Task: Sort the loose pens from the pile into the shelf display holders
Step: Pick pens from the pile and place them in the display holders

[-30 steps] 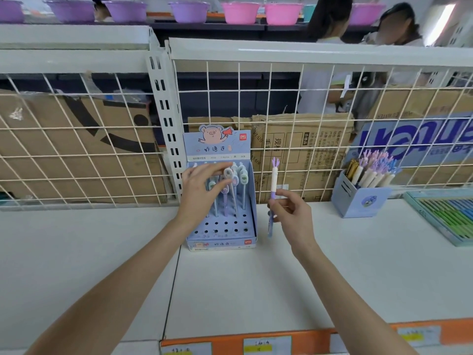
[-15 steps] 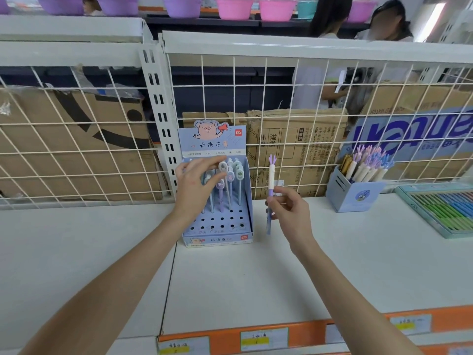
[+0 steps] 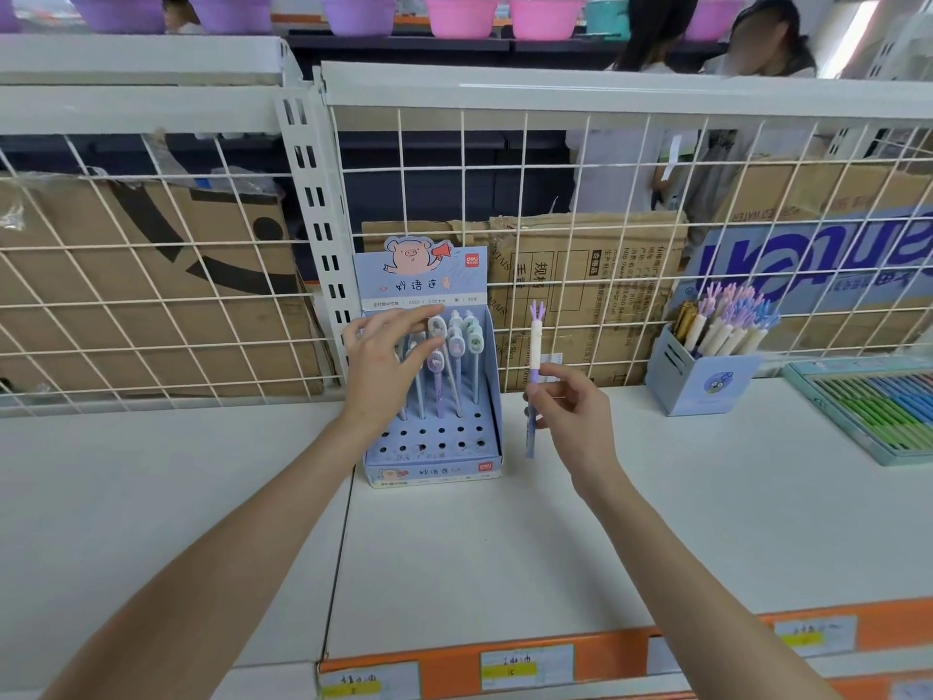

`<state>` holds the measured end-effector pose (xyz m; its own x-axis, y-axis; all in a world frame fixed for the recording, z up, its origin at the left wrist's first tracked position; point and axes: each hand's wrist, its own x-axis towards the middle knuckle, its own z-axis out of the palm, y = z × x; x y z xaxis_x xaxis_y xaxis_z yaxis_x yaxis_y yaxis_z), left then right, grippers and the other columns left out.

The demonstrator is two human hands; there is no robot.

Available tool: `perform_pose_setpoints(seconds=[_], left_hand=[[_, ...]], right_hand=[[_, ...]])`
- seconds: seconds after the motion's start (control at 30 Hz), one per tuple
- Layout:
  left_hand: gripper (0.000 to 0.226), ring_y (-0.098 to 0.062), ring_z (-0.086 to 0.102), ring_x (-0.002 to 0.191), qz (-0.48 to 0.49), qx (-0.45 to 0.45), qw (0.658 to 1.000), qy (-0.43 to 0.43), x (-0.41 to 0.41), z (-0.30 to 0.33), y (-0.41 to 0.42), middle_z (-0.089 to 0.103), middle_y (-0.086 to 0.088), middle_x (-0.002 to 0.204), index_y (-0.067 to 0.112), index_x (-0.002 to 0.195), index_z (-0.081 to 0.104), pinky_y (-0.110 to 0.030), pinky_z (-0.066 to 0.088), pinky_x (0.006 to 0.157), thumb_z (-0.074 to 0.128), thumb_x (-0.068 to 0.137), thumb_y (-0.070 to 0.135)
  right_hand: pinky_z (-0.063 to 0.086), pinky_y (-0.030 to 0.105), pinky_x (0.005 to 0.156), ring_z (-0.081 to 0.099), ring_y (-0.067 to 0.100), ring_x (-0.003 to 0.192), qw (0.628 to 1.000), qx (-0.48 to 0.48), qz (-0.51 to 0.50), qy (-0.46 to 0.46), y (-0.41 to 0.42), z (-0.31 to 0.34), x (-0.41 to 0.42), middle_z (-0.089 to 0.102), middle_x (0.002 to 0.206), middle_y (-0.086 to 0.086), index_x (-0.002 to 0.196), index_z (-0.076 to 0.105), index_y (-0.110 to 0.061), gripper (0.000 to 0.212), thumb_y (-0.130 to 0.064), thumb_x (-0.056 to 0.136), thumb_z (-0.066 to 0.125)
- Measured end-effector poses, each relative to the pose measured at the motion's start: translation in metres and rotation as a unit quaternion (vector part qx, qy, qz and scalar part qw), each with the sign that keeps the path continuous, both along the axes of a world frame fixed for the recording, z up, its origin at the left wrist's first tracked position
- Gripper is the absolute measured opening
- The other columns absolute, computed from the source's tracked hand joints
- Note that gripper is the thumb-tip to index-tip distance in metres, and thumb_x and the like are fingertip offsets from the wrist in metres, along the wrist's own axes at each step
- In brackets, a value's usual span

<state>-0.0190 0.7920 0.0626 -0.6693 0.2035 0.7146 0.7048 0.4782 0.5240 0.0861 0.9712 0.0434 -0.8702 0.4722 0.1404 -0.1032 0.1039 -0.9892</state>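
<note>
A blue pig-printed display holder [image 3: 434, 447] stands on the white shelf [image 3: 454, 548], with several charm-topped pens [image 3: 457, 356] upright in its holes. My left hand [image 3: 383, 366] reaches into those pens, fingers spread and touching their tops. Just right of the holder, my right hand [image 3: 570, 411] pinches a white and purple pen [image 3: 534, 346] with a forked purple top, held upright. A second blue holder [image 3: 702, 376] at the right is full of similar forked-top pens.
A white wire grid [image 3: 606, 245] backs the shelf, with cardboard boxes behind it. A tray of green and blue pens [image 3: 878, 411] lies at the far right. Orange price-label strip [image 3: 555, 659] runs along the front edge. Two people stand beyond the shelving.
Both hands have stayed almost in place. The left fingers shifted slightly among the pen tops, and the right hand still holds its pen upright.
</note>
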Motion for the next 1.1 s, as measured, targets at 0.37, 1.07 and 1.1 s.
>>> perform_pose_setpoints(seconds=[0.37,1.07,1.1], left_hand=[[0.032,-0.027,0.043,0.118,-0.019,-0.106,0.994,-0.002,-0.004,-0.016,0.005,0.06,0.001,0.114,0.03,0.112,0.066,-0.024,0.012,0.102,0.07,0.081,0.03],[0.026,-0.018,0.04,0.121,0.013,-0.154,0.982,0.108,-0.009,-0.015,0.009,0.065,0.006,0.11,0.024,0.096,0.071,-0.044,0.016,0.105,0.055,0.083,0.04],[0.026,-0.018,0.039,0.122,0.018,-0.156,0.981,0.11,-0.008,-0.017,0.008,0.064,0.005,0.111,0.023,0.101,0.07,-0.046,0.015,0.106,0.057,0.083,0.038]], right_hand=[[0.053,0.019,0.057,0.059,0.002,0.06,1.0,0.007,-0.003,0.009,0.002,-0.002,0.001,0.063,0.076,0.008,0.1,0.061,-0.019,0.02,-0.003,0.089,0.057],[0.053,0.017,0.059,0.061,0.016,0.073,0.999,0.012,-0.032,-0.017,-0.001,-0.007,0.012,0.066,0.081,0.012,0.106,0.06,-0.017,0.018,-0.008,0.09,0.058],[0.053,0.016,0.059,0.062,0.016,0.073,0.999,0.013,-0.034,-0.019,-0.001,-0.007,0.014,0.066,0.081,0.011,0.106,0.06,-0.017,0.018,-0.008,0.09,0.058]])
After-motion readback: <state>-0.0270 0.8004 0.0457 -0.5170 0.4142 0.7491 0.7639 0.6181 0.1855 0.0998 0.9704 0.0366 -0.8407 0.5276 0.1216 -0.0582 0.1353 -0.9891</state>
